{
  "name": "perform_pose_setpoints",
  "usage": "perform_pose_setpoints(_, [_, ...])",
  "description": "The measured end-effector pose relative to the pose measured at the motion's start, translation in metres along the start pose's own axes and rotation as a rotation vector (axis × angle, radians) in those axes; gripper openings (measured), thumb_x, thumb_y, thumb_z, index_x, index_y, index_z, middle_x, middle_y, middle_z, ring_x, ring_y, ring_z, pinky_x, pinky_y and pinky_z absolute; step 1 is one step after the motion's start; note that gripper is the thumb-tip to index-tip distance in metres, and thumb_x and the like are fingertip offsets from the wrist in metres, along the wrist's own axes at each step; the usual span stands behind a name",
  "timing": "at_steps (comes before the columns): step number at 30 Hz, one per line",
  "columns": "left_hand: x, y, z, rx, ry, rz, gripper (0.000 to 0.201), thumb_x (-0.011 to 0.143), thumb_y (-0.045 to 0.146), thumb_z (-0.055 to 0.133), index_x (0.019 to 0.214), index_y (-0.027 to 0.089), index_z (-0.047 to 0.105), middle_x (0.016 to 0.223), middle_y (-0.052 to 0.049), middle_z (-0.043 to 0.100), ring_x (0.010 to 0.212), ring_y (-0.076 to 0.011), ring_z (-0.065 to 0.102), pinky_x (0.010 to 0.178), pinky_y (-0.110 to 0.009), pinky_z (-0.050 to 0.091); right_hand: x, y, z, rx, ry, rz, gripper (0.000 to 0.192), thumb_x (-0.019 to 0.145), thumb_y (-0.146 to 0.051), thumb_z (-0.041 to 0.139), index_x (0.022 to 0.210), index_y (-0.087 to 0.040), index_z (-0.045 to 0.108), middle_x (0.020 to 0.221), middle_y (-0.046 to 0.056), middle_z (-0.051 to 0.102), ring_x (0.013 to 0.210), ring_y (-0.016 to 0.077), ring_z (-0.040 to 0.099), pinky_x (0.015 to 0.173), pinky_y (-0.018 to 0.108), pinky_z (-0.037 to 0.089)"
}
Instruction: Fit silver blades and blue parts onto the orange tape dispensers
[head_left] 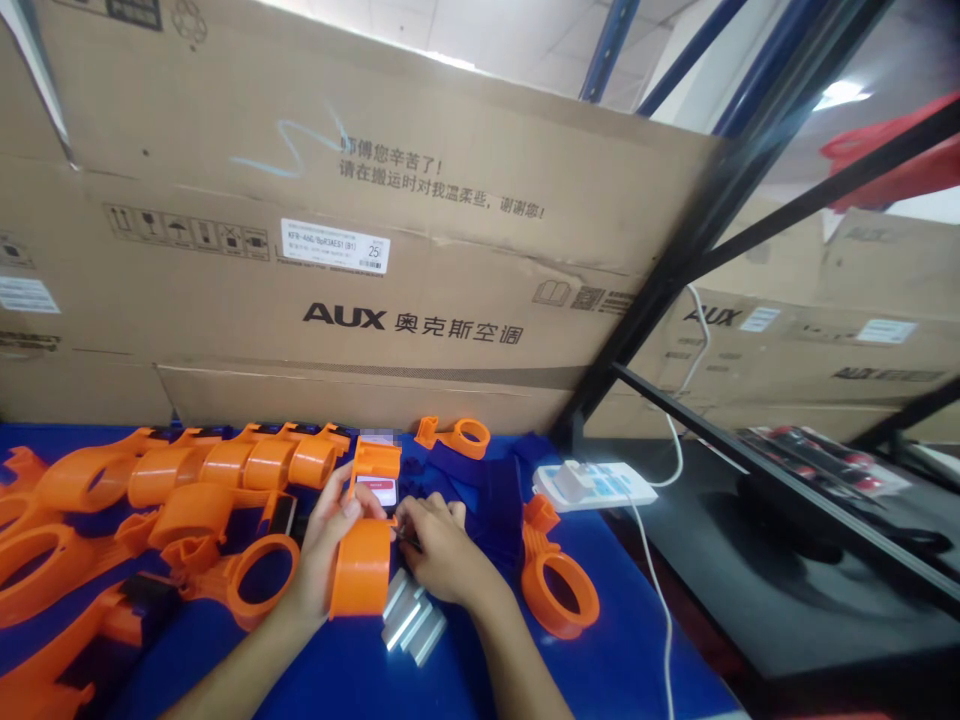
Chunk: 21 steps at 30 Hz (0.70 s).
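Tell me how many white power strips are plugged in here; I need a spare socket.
1: a white power strip lies on the blue table, right of both hands, with one white plug in it. Others may be out of view.

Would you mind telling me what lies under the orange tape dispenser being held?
Small silver metal strips on the blue table stick out beneath the orange tape dispenser; the part of them underneath it is hidden.

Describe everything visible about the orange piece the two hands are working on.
The orange tape dispenser looks like moulded glossy plastic: a broad curved drum nearest the camera, and a flat upper section bearing a red-and-white label. It stands over the blue table. The left hand grips its left side, thumb on the body; the right hand touches its right edge, pinching something small and dark. Silvery metal strips lie just beside it.
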<state>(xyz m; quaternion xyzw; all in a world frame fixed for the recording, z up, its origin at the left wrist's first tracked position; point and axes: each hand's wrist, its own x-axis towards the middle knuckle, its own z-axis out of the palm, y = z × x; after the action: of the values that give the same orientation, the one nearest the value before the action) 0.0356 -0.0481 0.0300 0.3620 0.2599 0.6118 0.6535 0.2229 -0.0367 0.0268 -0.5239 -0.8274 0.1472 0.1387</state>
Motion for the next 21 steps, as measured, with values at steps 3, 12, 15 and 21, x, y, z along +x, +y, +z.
perform_pose_setpoints(3, [0.001, -0.001, -0.002, 0.03, 0.008, 0.016, 0.04, 0.086, 0.043, 0.075, 0.115, 0.022, 0.06, 0.085, -0.003, 0.068, 0.075, -0.0223, 0.07, 0.06, -0.03, 0.057, 0.002, 0.001, -0.001, -0.068, 0.037, 0.034, 0.02, 0.09, -0.02, 0.069, 0.109, -0.024, 0.065, 0.11, 0.006, 0.065, 0.105, 0.0256, 0.049, 0.083, 0.036, 0.027])
perform_pose_setpoints(12, [0.001, 0.0, -0.001, 0.049, 0.018, 0.031, 0.041, 0.086, 0.043, 0.075, 0.117, 0.022, 0.06, 0.084, -0.003, 0.069, 0.072, -0.0218, 0.069, 0.062, -0.031, 0.057, 0.008, -0.003, 0.005, -0.234, 0.077, -0.02, 0.013, 0.098, -0.026, 0.06, 0.09, -0.019, 0.069, 0.097, 0.011, 0.068, 0.097, 0.0267, 0.051, 0.08, 0.039, 0.028])
perform_pose_setpoints(15, [0.002, 0.0, -0.001, 0.05, 0.038, 0.042, 0.042, 0.086, 0.042, 0.075, 0.119, 0.021, 0.059, 0.083, -0.003, 0.07, 0.071, -0.0214, 0.069, 0.063, -0.03, 0.057, 0.01, -0.004, 0.007, -0.202, 0.146, -0.026, 0.017, 0.098, -0.024, 0.057, 0.086, -0.02, 0.068, 0.092, 0.011, 0.068, 0.094, 0.0264, 0.052, 0.08, 0.039, 0.029])
perform_pose_setpoints(21, [0.004, -0.002, -0.006, 0.01, 0.021, -0.03, 0.046, 0.085, 0.044, 0.076, 0.121, 0.023, 0.055, 0.084, -0.002, 0.07, 0.073, -0.0258, 0.074, 0.06, -0.034, 0.061, 0.013, 0.003, 0.001, -0.03, 0.302, 0.038, 0.015, 0.096, -0.02, 0.053, 0.085, -0.02, 0.063, 0.088, 0.008, 0.068, 0.089, 0.0249, 0.056, 0.08, 0.037, 0.034])
